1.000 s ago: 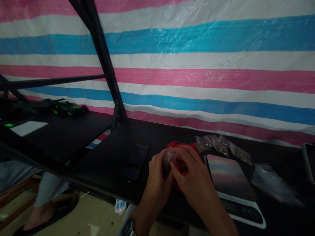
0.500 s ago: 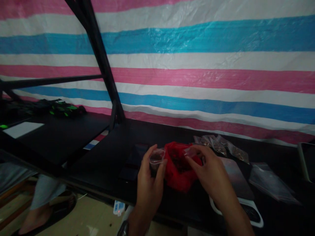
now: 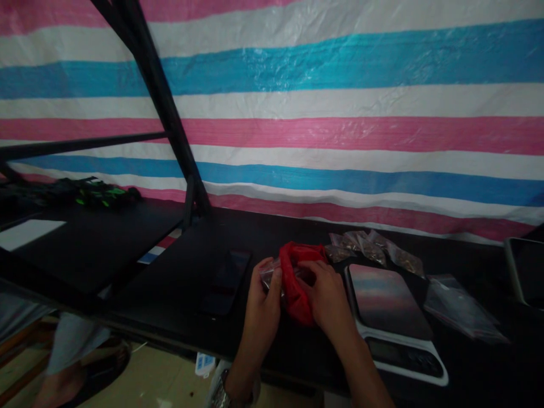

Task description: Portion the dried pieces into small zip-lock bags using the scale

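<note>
My left hand (image 3: 263, 300) pinches a small clear plastic bag (image 3: 267, 273) with something dark in it, close against the left side of a red plastic bag (image 3: 293, 289). My right hand (image 3: 325, 289) reaches into the red bag's mouth from the right. Its fingers are curled and their tips are hidden inside, so what they hold does not show. Right of that hand lies a kitchen scale (image 3: 391, 303) with a dark plate and a white base, and nothing sits on its plate. Behind it several small filled zip bags (image 3: 372, 249) lie in a row.
Flat clear bags (image 3: 461, 309) lie right of the scale, near a dark-screened device (image 3: 525, 272). A phone (image 3: 227, 283) rests left of my hands. A black post (image 3: 170, 119) rises at the left, beside a green-black toy car (image 3: 106, 194). A person's leg (image 3: 74, 345) shows below.
My right hand has gone from above the red bag down into its mouth, and the clear item in its fingers is now hidden. My left hand's small bag has tilted toward the red bag.
</note>
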Available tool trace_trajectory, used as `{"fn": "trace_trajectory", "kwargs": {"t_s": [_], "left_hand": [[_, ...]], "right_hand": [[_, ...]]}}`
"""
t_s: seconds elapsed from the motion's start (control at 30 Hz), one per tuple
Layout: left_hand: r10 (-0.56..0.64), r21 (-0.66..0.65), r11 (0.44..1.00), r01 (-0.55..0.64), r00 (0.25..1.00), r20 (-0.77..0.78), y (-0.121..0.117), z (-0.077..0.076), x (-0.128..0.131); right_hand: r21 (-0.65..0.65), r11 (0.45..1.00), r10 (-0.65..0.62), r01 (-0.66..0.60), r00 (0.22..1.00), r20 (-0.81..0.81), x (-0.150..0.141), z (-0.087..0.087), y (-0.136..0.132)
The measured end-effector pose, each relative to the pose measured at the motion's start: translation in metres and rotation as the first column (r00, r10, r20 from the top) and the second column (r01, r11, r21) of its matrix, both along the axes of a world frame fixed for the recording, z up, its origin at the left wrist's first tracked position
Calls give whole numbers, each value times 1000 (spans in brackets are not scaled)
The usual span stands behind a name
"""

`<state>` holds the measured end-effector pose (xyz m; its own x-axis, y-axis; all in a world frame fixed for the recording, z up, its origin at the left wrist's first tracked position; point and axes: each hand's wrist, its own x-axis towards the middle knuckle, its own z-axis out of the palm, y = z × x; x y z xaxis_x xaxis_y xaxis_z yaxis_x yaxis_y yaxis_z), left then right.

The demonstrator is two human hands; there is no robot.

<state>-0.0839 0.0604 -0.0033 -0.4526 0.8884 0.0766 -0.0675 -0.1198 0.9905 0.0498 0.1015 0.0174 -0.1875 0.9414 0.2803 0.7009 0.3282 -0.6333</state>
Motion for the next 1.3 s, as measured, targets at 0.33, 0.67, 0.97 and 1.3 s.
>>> {"fn": "trace_trajectory", "kwargs": {"t_s": [0.33, 0.67, 0.97, 1.3], "left_hand": [[93, 24, 996, -91, 993, -70, 1, -1, -16], [20, 148, 986, 78, 824, -566, -13, -7, -14], [-9, 162, 979, 125, 818, -575, -7, -15, -13], [46, 179, 983, 32, 908, -417, -7, -6, -12]], "right_hand": [[-250, 960, 25, -128, 924, -381, 17, 8, 4], [-83, 993, 25, -81, 851, -525, 25, 36, -8], [191, 971, 179, -142, 965, -193, 2, 49, -26], [198, 977, -15, 75, 957, -288, 12, 38, -14]]}}
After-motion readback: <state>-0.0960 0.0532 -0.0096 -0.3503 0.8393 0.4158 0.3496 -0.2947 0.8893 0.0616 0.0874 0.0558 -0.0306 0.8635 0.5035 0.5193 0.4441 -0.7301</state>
